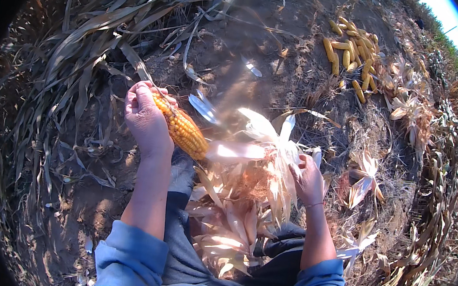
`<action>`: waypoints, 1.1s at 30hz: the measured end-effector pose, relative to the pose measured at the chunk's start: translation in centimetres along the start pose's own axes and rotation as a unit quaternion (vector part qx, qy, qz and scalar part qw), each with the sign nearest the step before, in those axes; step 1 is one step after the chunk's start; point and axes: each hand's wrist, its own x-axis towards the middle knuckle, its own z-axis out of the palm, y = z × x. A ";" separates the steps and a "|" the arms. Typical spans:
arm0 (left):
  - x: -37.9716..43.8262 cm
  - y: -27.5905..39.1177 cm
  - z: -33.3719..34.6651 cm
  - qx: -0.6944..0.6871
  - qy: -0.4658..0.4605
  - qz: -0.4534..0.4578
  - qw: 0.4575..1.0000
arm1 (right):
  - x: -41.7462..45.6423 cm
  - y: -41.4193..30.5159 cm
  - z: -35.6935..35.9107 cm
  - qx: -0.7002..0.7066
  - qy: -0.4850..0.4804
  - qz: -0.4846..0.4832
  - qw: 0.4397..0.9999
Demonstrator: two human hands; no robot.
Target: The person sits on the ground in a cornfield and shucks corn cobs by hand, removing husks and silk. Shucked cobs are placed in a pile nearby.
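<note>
My left hand (146, 119) is wrapped around the upper end of a yellow ear of corn (182, 132), bare of husk on the side I see. Dry silk strands cling along its kernels. The ear tilts down to the right, out over my left leg. In my right hand (309, 178) is a bunch of pale corn husk (283, 148), its leaves spread and hanging. One blurred husk strip (236, 151) spans the gap between the ear's lower tip and that bunch; whether it is still joined to the ear is unclear.
Loose husks and brown silk (237, 219) pile between my legs. Dry cornstalks (97, 41) lie at the left and far left. A heap of husked ears (356, 51) rests on the soil (238, 56) at the far right. More discarded husks (363, 178) and flattened stalks (436, 198) line the right.
</note>
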 end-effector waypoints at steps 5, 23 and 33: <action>-2.1 -1.5 1.7 -0.011 -0.021 -0.076 0.997 | -0.8 -9.2 0.1 0.211 -0.026 -0.146 0.966; -7.8 -3.5 2.2 -0.044 -0.194 -0.268 0.943 | -1.9 -13.1 4.0 0.311 -0.118 -0.036 0.942; -7.3 -3.8 2.0 -0.235 -0.321 -0.415 0.818 | -0.7 -10.4 1.8 0.533 -0.368 0.017 0.762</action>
